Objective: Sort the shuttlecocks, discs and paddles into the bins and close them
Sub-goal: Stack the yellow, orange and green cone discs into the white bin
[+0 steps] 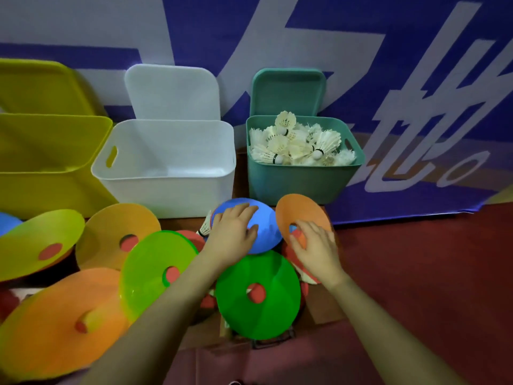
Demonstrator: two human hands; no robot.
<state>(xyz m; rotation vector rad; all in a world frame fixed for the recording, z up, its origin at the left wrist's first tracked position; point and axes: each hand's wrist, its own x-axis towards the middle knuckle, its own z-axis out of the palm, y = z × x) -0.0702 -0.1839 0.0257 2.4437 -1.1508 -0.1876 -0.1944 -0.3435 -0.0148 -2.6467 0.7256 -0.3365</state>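
Two hands reach into a pile of flat plastic discs on a red floor. The left hand (234, 232) lies palm down on a blue disc (261, 232), fingers spread and nearly straight, the thumb over its near edge. The right hand (315, 245) pinches an orange disc (301, 212), with the thumb hooked through its centre hole and the fingers curled over the rim. That orange disc tilts up on edge, its face turned left and toward the viewer.

Just near of both hands lies a dark green disc (258, 293), flat, hole up. Left of it are a lime disc (158, 268) and more orange and yellow ones.

Farther off stand three open bins: a yellow bin (41, 162) on the left, a white bin (166, 168) in the middle, and a teal bin (299, 176) on the right, full of white shuttlecocks (299, 143). One stray shuttlecock (206, 227) lies just left of the blue disc.
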